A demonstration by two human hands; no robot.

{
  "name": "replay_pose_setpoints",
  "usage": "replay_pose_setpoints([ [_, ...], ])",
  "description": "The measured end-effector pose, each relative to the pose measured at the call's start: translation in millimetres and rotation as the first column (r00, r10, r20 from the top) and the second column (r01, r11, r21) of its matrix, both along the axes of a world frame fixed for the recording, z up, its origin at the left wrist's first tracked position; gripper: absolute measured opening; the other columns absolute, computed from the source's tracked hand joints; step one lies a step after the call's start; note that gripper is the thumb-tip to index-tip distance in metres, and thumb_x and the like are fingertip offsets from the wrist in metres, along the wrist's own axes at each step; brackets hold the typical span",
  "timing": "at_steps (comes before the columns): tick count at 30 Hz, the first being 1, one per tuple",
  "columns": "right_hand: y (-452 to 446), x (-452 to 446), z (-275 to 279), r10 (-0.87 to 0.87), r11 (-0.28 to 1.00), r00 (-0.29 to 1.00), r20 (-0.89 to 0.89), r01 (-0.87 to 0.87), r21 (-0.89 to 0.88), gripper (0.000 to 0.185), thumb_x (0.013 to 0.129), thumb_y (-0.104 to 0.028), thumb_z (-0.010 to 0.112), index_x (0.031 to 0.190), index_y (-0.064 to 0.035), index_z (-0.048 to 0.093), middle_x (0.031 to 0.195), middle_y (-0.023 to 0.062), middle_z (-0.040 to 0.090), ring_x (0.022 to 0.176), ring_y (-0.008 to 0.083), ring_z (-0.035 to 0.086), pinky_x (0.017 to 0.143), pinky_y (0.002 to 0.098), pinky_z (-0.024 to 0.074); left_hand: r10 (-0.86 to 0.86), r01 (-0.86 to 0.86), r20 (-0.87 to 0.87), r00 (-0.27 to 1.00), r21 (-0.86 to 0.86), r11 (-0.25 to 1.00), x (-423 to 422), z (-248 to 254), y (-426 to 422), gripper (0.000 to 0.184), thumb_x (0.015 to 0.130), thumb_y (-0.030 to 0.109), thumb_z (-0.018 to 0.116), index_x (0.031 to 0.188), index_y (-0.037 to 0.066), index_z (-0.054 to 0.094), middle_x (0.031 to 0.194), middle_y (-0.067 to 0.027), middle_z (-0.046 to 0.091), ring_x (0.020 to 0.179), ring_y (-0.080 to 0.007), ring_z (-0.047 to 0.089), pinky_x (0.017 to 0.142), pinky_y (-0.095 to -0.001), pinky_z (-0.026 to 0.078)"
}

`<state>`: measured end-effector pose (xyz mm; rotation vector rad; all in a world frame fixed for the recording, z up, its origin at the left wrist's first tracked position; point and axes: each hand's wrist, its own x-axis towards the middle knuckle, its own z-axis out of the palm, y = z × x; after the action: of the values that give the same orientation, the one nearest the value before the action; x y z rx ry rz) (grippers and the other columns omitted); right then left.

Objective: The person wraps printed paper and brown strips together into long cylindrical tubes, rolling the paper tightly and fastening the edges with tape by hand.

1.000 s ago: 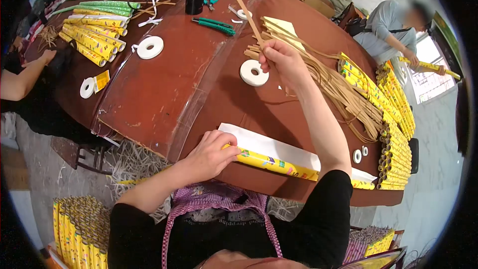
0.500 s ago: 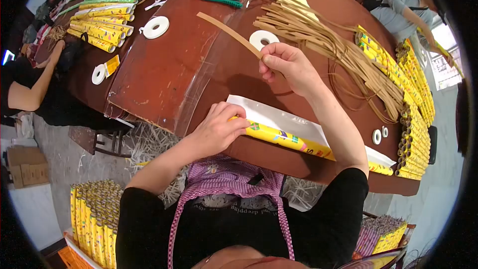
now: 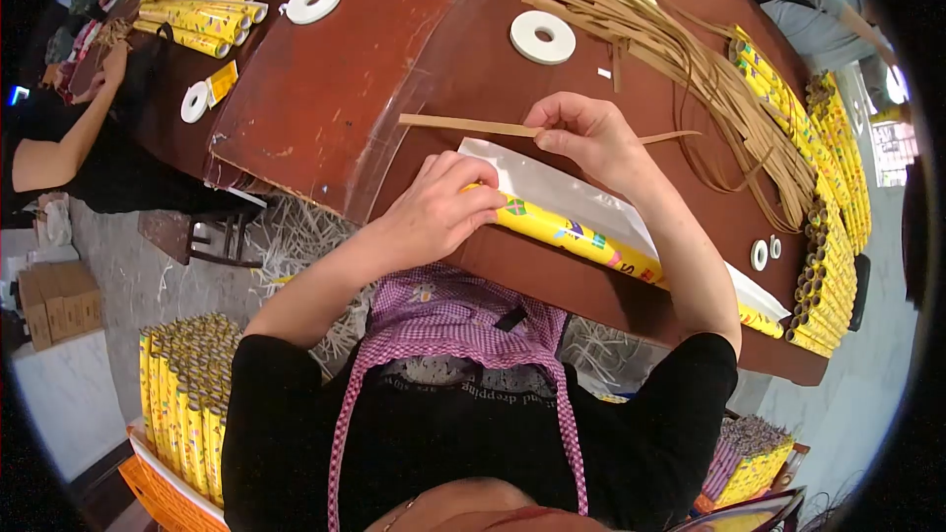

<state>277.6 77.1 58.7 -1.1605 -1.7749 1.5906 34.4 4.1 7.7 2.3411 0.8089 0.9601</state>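
Observation:
A partly rolled sheet of yellow patterned wrapping paper (image 3: 581, 241), its white underside showing along the far side, lies along the table's near edge. My left hand (image 3: 440, 212) is closed around the left end of this roll. Above the roll, my right hand (image 3: 586, 138) pinches a thin brown strip (image 3: 463, 125) between thumb and fingertips. One end of the strip points left, over the sheet's far corner. A brown length also shows right of my wrist; whether it is the same strip I cannot tell.
Beyond my right hand lie a white tape roll (image 3: 543, 37) and a heap of brown strips (image 3: 680, 69). Finished yellow rolls (image 3: 828, 276) are stacked at the right edge. Another tape roll (image 3: 313, 2) sits left. A co-worker's arm (image 3: 84, 128) is at far left, another person at upper right.
My right hand has come down and slightly right with the brown strip, which now lies nearly level instead of slanting. The left hand stays on the paper roll. The view has tilted downward a little.

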Motion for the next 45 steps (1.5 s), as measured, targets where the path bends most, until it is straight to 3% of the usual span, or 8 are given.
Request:
replay_pose_setpoints([
  [12,7.4,20.0,-1.7,-0.051,0.976,0.999,-0.017,0.053,0.210,0.007,0.092,0.001,0.064,0.095,-0.0039,0.062,0.088,-0.0036,0.061,0.082,0.0044,0.056,0.073,0.0219,0.0482,0.005,-0.004,-0.016,1.000,0.014,1.000,-0.7,2.5,-0.2,0.019,0.081,0.007,0.073,0.099,0.008,0.066,0.106,-0.0068,0.058,0.103,-0.0282,0.054,0.089,-0.0408,0.041],
  [18,67.2,181.1,158.4,-0.311,0.809,0.946,-0.087,0.312,0.499,0.010,0.092,-0.013,0.062,0.095,-0.0043,0.066,0.087,0.0041,0.064,0.088,0.0142,0.062,0.084,0.0278,0.0478,-0.020,0.019,0.006,1.000,0.053,0.998,3.2,4.2,0.2,0.017,0.082,0.007,0.071,0.098,0.008,0.066,0.105,-0.0065,0.058,0.102,-0.0285,0.054,0.086,-0.0412,0.040],
  [20,97.6,286.4,245.1,-0.817,-0.166,0.576,0.010,-0.251,0.954,0.017,0.078,-0.022,0.070,0.082,-0.0052,0.066,0.092,0.0136,0.069,0.074,0.0294,0.064,0.069,0.0374,0.0544,0.011,-0.010,-0.028,1.000,0.031,0.999,3.0,4.9,0.2,0.016,0.082,0.006,0.071,0.098,0.007,0.066,0.105,-0.0067,0.058,0.103,-0.0287,0.054,0.087,-0.0411,0.040],
  [34,-337.1,382.5,474.8,-0.487,-0.716,-0.001,-0.873,0.573,0.398,0.021,0.093,-0.024,0.062,0.076,-0.0110,0.059,0.073,0.0045,0.052,0.064,0.0198,0.045,0.062,0.0385,0.0402,0.022,-0.021,-0.030,0.999,0.039,0.999,4.5,5.8,-2.2,0.019,0.080,0.004,0.071,0.098,0.007,0.065,0.103,-0.0067,0.059,0.100,-0.0285,0.055,0.086,-0.0406,0.041],
  [39,-303.0,252.1,447.1,-0.361,-0.720,0.008,-0.933,0.633,0.284,0.027,0.096,-0.025,0.061,0.072,-0.0132,0.056,0.066,0.0017,0.047,0.060,0.0163,0.039,0.060,0.0385,0.0359,0.037,-0.030,-0.059,0.998,0.111,0.993,4.4,9.4,-2.6,0.016,0.081,0.005,0.071,0.096,0.006,0.065,0.101,-0.0062,0.059,0.098,-0.0276,0.056,0.086,-0.0401,0.041],
  [40,-286.9,225.8,437.6,-0.346,-0.767,-0.294,-0.891,0.635,0.088,0.028,0.097,-0.027,0.060,0.073,-0.0125,0.056,0.067,0.0023,0.049,0.062,0.0162,0.042,0.062,0.0383,0.0382,0.036,-0.025,-0.074,0.997,0.146,0.989,4.7,10.7,-2.9,0.016,0.082,0.005,0.071,0.096,0.006,0.065,0.101,-0.0061,0.059,0.098,-0.0276,0.056,0.086,-0.0398,0.041],
  [42,-335.4,302.2,387.3,-0.803,0.125,0.593,-0.064,0.272,0.954,0.029,0.099,-0.027,0.058,0.076,-0.0086,0.060,0.066,0.0057,0.056,0.062,0.0165,0.050,0.064,0.0363,0.0452,0.051,-0.036,-0.096,0.994,0.158,0.987,4.1,10.2,-1.9,0.015,0.082,0.005,0.071,0.096,0.006,0.065,0.101,-0.0061,0.059,0.098,-0.0275,0.056,0.087,-0.0394,0.041],
  [45,-279.2,217.0,240.6,-0.932,0.212,0.362,0.034,0.468,0.858,0.016,0.099,-0.017,0.054,0.096,-0.0030,0.062,0.086,0.0049,0.062,0.086,0.0141,0.057,0.078,0.0321,0.0488,0.028,-0.017,-0.077,0.997,0.132,0.991,3.5,8.9,-1.5,0.014,0.084,0.005,0.070,0.097,0.006,0.065,0.103,-0.0059,0.060,0.099,-0.0272,0.056,0.088,-0.0388,0.041],
])
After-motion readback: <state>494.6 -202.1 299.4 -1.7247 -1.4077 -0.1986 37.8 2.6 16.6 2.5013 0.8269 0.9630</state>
